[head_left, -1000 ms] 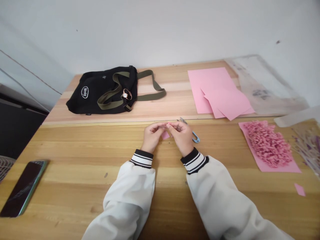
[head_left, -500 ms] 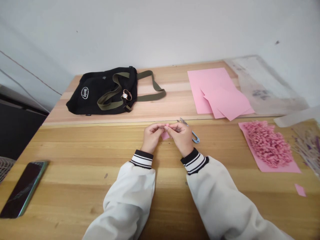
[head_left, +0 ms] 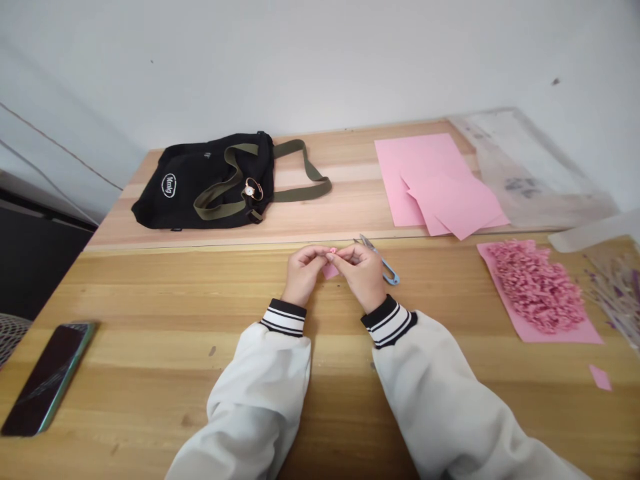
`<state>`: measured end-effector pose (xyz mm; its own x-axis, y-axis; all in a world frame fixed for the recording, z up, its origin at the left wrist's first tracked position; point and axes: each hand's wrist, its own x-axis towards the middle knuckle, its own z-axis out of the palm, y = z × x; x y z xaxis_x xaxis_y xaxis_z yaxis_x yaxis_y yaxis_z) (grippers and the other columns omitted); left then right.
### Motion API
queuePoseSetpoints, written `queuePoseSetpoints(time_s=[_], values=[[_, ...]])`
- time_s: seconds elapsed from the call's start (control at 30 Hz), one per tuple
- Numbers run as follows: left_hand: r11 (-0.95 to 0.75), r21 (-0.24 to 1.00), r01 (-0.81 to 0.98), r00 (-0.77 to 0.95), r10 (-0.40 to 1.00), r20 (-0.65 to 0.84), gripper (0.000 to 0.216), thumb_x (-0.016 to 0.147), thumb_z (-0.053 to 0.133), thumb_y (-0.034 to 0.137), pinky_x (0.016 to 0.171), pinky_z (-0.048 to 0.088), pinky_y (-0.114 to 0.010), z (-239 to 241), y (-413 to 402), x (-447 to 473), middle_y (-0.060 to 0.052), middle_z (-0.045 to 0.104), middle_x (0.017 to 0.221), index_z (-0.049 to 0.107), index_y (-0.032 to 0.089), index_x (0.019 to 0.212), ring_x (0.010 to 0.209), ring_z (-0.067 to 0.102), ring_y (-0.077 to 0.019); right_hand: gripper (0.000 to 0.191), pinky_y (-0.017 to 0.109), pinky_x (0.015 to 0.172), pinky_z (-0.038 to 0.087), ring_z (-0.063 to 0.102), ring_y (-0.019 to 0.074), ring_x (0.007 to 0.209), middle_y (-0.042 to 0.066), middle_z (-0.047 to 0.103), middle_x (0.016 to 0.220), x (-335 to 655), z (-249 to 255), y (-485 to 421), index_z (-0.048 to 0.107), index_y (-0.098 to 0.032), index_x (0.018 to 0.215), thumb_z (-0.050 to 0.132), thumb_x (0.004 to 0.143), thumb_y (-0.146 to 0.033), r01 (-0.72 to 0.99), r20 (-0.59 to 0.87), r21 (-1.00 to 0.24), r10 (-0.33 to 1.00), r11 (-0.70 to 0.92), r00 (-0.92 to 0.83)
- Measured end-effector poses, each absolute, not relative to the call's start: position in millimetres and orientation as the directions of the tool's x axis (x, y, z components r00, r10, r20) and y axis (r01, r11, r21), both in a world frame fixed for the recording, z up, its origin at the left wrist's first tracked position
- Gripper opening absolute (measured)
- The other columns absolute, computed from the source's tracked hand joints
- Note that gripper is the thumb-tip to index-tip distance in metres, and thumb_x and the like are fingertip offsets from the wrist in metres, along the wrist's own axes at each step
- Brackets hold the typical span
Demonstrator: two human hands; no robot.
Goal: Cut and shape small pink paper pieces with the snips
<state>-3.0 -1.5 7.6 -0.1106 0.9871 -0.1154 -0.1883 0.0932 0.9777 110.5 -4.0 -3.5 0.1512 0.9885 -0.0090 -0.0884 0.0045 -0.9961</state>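
My left hand [head_left: 303, 272] and my right hand [head_left: 361, 273] meet at the fingertips over the middle of the table. Between them they pinch a small pink folded paper piece [head_left: 333, 251], largely covered by the fingers. Just below the pinch lies a small pink paper slip [head_left: 330, 271], partly hidden behind the hands. Thread snips [head_left: 387, 270] with a light blue handle rest on the wood beside my right hand, their blades pointing up and left.
Pink paper sheets [head_left: 440, 187] and a clear plastic sleeve [head_left: 530, 173] lie at the back right. Small pink paper pieces [head_left: 537, 287] are heaped at right, with a loose pink scrap [head_left: 600, 377] nearer me. A black bag [head_left: 210, 180] and a phone [head_left: 47, 380] occupy the left.
Both hands hold nearly the same place and pinch. The fingertips and the small pink piece between them have shifted only very slightly.
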Motion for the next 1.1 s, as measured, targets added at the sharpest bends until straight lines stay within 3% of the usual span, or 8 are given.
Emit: queuePoseSetpoints(time_s=[0.37, 0.83, 1.1], values=[[0.087, 0.977, -0.196, -0.01, 0.996, -0.091, 0.01, 0.059, 0.072, 0.023, 0.068, 0.048, -0.026, 9.7, -2.6, -6.6, -0.001, 0.067, 0.067, 0.068, 0.016, 0.064, 0.065, 0.058, -0.0122, 0.019, 0.025, 0.048, 0.045, 0.052, 0.011, 0.048, -0.002, 0.058, 0.054, 111.8, 1.6, -5.9, 0.057, -0.019, 0.06, 0.072, 0.064, -0.029, 0.018, 0.026, -1.0, 0.993, 0.024, 0.119], [0.09, 0.981, -0.172, -0.041, 0.994, -0.099, 0.012, 0.059, 0.074, 0.025, 0.065, 0.048, -0.026, 9.9, -1.5, -5.6, -0.001, 0.065, 0.066, 0.066, 0.016, 0.063, 0.062, 0.057, -0.0117, 0.014, 0.026, 0.049, 0.047, 0.054, 0.0118, 0.05, -0.001, 0.06, 0.057, 110.6, 1.9, -7.0, 0.057, -0.02, 0.063, 0.069, 0.066, -0.026, 0.058, 0.057, -0.997, 0.991, 0.05, 0.123], [0.11, 0.977, -0.182, -0.036, 0.992, -0.119, 0.022, 0.056, 0.078, 0.03, 0.052, 0.046, -0.023, 10.3, -2.2, -4.3, 0.001, 0.061, 0.06, 0.063, 0.016, 0.064, 0.052, 0.053, -0.0094, 0.015, 0.026, 0.048, 0.046, 0.054, 0.0118, 0.049, -0.002, 0.058, 0.057, 109.7, 0.6, -7.6, 0.055, -0.021, 0.064, 0.067, 0.067, -0.028, 0.048, 0.069, -0.997, 0.992, 0.064, 0.103]])
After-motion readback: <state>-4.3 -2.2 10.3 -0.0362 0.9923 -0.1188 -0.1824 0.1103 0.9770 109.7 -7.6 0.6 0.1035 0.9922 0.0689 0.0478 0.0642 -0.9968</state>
